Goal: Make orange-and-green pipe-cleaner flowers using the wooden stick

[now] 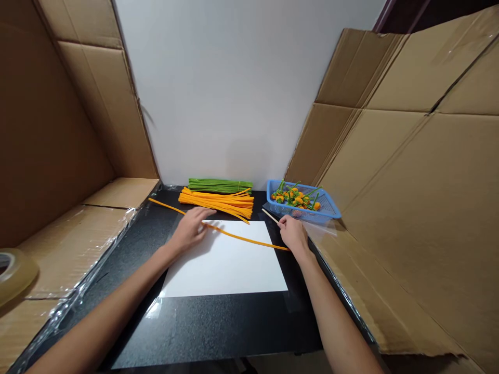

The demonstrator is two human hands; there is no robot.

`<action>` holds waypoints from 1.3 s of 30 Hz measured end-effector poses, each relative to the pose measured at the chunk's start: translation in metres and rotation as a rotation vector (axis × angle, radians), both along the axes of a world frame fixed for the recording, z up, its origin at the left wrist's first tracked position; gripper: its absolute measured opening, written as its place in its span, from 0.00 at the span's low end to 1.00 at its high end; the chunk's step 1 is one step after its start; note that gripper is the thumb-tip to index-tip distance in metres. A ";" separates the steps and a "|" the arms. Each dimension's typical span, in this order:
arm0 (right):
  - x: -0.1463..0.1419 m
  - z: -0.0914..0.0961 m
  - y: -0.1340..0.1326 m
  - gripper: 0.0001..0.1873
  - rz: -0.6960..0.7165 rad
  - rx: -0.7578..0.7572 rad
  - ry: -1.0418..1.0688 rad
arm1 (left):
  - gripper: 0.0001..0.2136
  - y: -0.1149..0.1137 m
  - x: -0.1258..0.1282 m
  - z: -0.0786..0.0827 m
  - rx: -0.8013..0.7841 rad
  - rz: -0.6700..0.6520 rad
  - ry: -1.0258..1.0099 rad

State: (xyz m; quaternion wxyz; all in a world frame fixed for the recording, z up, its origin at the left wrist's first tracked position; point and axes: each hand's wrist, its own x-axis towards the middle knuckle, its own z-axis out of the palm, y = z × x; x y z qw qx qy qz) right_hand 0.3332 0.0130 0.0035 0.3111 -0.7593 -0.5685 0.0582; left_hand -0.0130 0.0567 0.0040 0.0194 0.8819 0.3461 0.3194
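A long orange pipe cleaner (245,239) stretches at a slant over a white sheet of paper (226,270). My left hand (191,227) is around it near the sheet's upper left corner, with the index finger stretched out and the exact grip partly hidden. One end sticks out past my left hand over the dark tabletop; the other reaches to just below my right hand (294,234). Closed fingers of my right hand hold a thin pale stick (270,215), which points up and left.
Behind the paper lie a bundle of orange pipe cleaners (218,201) and a green bundle (220,185). A blue basket (331,208) at the back right holds small orange-and-green pieces. Cardboard walls (421,171) flank the black tabletop (218,327). A tape roll (23,275) sits at far left.
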 end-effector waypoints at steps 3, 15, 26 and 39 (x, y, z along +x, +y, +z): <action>-0.007 0.002 0.000 0.05 0.160 0.044 0.112 | 0.24 -0.014 0.022 -0.002 -0.027 -0.143 0.077; -0.013 0.014 -0.006 0.12 0.465 -0.085 0.169 | 0.12 0.022 -0.033 0.004 0.054 0.151 0.349; -0.035 0.012 -0.009 0.05 0.542 -0.090 0.066 | 0.14 0.010 -0.018 0.004 0.074 0.256 0.080; -0.100 0.021 -0.030 0.16 0.618 0.101 0.632 | 0.07 -0.042 0.045 -0.005 -0.038 -0.089 -0.226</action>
